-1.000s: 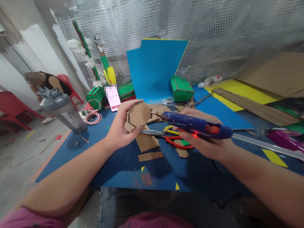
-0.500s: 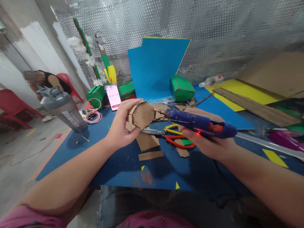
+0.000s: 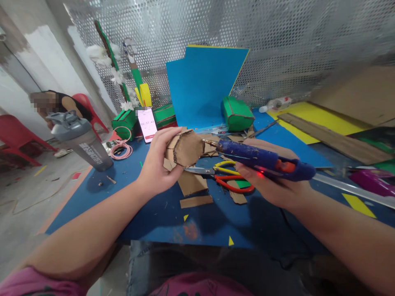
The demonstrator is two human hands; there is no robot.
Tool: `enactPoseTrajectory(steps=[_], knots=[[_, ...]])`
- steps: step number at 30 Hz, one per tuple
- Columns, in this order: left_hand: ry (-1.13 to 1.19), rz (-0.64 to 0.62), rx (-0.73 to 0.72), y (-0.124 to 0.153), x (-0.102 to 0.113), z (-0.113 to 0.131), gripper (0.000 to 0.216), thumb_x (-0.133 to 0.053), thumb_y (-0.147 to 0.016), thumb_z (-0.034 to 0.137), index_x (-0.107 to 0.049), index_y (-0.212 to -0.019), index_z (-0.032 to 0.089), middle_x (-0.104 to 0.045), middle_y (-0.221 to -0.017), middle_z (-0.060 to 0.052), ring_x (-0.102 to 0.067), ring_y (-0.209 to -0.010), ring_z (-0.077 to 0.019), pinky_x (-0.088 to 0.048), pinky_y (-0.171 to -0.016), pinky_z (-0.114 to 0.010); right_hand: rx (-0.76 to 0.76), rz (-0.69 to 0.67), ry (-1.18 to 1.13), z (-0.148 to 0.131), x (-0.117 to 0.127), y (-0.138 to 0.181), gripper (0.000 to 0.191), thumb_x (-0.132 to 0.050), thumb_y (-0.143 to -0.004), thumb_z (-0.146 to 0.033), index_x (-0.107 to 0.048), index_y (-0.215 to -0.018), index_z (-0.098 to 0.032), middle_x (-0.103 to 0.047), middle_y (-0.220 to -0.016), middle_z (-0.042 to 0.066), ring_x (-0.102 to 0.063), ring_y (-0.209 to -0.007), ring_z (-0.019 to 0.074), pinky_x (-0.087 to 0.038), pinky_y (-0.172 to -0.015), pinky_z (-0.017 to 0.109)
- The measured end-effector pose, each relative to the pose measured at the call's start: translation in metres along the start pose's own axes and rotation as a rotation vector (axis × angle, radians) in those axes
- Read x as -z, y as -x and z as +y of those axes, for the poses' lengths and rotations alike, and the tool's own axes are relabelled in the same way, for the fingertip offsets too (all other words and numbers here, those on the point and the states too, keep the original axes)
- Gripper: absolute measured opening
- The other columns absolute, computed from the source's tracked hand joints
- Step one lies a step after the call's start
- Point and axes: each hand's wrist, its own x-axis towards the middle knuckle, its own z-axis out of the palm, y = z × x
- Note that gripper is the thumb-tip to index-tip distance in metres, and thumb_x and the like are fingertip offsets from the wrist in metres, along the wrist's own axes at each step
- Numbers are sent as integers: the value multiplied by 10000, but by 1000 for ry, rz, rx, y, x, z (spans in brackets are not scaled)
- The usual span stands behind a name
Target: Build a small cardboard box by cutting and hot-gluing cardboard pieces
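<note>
My left hand [image 3: 157, 162] grips a hexagonal cardboard piece [image 3: 187, 149] and holds it upright above the blue table [image 3: 148, 213]. My right hand [image 3: 271, 181] is closed round a blue hot glue gun [image 3: 262, 158] with an orange trigger. The gun's metal nozzle touches the right edge of the cardboard hexagon. Below the two hands lie scissors [image 3: 222, 176] with red and yellow handles, resting on cardboard scraps [image 3: 194, 191].
A grey shaker bottle [image 3: 82, 142] stands at the table's left edge, by a pink cable [image 3: 121, 150] and a phone [image 3: 147, 124]. Green boxes [image 3: 236, 113], a blue board [image 3: 203, 88] and yellow sheets [image 3: 321, 119] sit behind. A person sits far left by red chairs [image 3: 15, 142].
Both hands have risen slightly with the hexagon and the glue gun. The nozzle stays at the hexagon's right edge, and the hexagon has turned a little.
</note>
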Motion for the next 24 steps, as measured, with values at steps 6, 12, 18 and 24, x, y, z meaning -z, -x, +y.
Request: enactPoseTrajectory(steps=[6, 12, 18, 24], knots=[[24, 24, 28, 0, 0, 3, 644, -917, -794, 335, -652, -1380, 294, -670, -1486, -147, -578, -1439, -410, -387, -1292, -589, -21, 24, -9, -2, -1, 0, 213, -695, -990, -149, -651, -822, -272, -647, -783, 25, -674, -717, 221, -521, -612, 373], [-23, 4, -172, 4, -1, -13, 717, -883, -856, 244, -583, -1502, 319, -647, -1520, -134, -612, -1444, -381, -460, -1266, -583, 6, 44, 11, -2, -2, 0, 200, -716, -962, -124, -672, -855, -287, -663, -819, 20, -687, -741, 221, -548, -619, 368], [-101, -44, -314, 6, -2, -20, 792, -823, -921, 241, -460, -1621, 313, -611, -1544, -168, -622, -1447, -371, -547, -1227, -579, -16, 75, 49, 3, -6, 1, 178, -770, -952, -179, -653, -860, -276, -671, -836, -3, -673, -702, 183, -555, -642, 343], [-157, -61, -317, 7, -2, -14, 805, -844, -896, 232, -460, -1601, 289, -644, -1466, -175, -673, -1368, -359, -611, -1152, -552, -67, 86, -21, 5, -8, 3, 225, -720, -965, -164, -587, -833, -288, -615, -796, -12, -633, -689, 198, -507, -621, 351]])
